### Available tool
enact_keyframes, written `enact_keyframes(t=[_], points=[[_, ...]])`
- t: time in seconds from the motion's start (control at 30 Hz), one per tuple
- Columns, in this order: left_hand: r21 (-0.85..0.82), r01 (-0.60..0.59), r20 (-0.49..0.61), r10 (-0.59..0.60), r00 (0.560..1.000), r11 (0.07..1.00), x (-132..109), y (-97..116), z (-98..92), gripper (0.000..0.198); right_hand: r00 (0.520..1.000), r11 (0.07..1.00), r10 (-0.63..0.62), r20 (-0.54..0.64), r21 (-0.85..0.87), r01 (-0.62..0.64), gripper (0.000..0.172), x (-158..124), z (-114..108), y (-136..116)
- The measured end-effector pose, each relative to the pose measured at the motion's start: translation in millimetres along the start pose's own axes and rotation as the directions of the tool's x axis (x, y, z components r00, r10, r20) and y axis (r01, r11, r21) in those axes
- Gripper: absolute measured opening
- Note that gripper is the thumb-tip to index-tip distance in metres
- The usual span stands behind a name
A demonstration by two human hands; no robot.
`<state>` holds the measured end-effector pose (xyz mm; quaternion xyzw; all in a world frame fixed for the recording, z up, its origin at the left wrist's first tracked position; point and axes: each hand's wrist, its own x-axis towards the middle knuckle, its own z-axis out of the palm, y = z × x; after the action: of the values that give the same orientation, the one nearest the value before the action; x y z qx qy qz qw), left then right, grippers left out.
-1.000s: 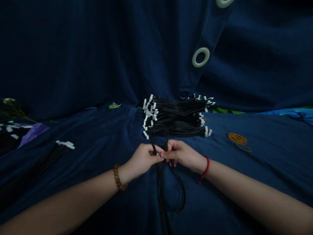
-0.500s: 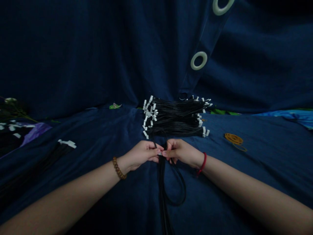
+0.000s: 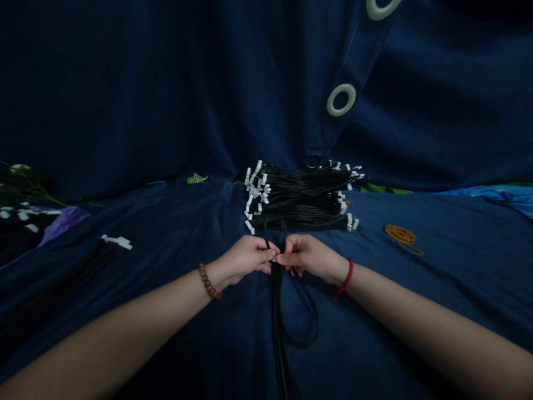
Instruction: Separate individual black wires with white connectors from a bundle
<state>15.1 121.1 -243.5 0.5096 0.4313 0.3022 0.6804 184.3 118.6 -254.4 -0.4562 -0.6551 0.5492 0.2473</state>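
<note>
Right there, a looped bunch of black wires runs lengthwise toward the person, pinched where the fingertips of the left hand and right hand meet, both hands closed on it, neither clearly nearer. Its loops rise just beyond the grip toward a stacked pile of white-tipped black wires on dark blue cloth, with orange rubber bands off to the right.
</note>
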Motion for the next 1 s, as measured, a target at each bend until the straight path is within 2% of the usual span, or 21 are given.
enact_keyframes(t=[0.3, 0.5, 0.67, 0.73, 0.83, 1.0], points=[[-0.131, -0.02, 0.025, 0.023, 0.999, 0.991, -8, 3, -8.1, 0.016, 0.969, 0.972, -0.223, -0.105, 0.047, 0.228, 0.015, -4, 2, 7], [-0.202, -0.029, 0.022, 0.034, 0.999, 0.979, -7, 2, -11.0, 0.016, 0.943, 0.949, -0.294, -0.16, 0.068, 0.307, 0.016, -2, 1, 13], [-0.269, 0.074, 0.093, -0.05, 0.994, 0.96, -7, 6, -14.7, 0.047, 0.937, 0.945, -0.308, -0.166, 0.059, 0.321, 0.019, -3, 2, 13], [-0.261, 0.106, 0.108, -0.08, 0.991, 0.959, -6, 7, -15.8, 0.036, 0.937, 0.945, -0.31, -0.157, 0.052, 0.322, 0.023, -5, 4, 10], [-0.216, 0.127, 0.13, -0.1, 0.986, 0.968, -6, 8, -16.1, 0.004, 0.936, 0.944, -0.32, -0.145, 0.037, 0.328, 0.029, -9, 8, 5], [-0.144, 0.169, 0.18, -0.142, 0.973, 0.975, -6, 10, -16.6, 0.009, 0.92, 0.932, -0.358, -0.159, 0.003, 0.363, 0.031, -13, 15, -1]])
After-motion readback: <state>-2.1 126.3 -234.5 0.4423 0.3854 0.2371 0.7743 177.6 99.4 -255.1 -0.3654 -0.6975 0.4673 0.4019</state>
